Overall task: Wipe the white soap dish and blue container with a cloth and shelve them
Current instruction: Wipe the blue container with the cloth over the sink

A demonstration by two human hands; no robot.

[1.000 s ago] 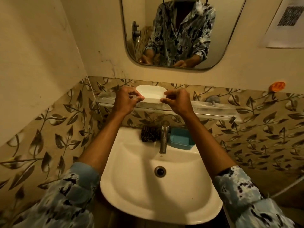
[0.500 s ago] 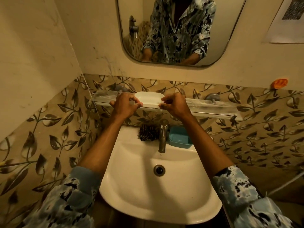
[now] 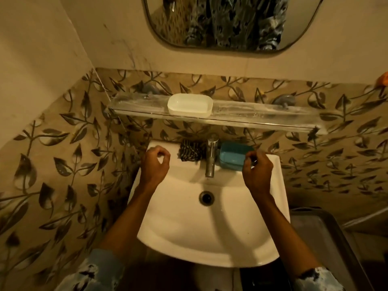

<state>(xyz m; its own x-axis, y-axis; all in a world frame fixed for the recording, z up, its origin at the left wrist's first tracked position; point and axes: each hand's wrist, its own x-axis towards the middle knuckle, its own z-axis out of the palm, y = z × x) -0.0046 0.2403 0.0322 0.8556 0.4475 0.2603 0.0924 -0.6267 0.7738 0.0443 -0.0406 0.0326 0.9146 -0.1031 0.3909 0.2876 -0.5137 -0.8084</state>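
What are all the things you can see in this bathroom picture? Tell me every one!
white oval plastic soap dish: one, white, on the shelf
clear glass wall shelf: one, see-through, above the sink
blue plastic container: one, blue, sink ledge right of the tap
dark striped cloth: one, black-and-pale, sink ledge left of the tap
metal tap: one, silver, sink back
white ceramic sink: one, white, below the shelf
rounded wall mirror: one, top
left hand: empty, over the sink
right hand: empty, beside the container

both forearms are bare from wrist to near the elbow. the left hand (image 3: pixel 155 164) and right hand (image 3: pixel 256 170) wear no rings, watch or gloves. the sleeves (image 3: pixel 92 271) are pushed up: pale blue cloth with dark, blotchy, irregular markings, loosely gathered at the cuffs.
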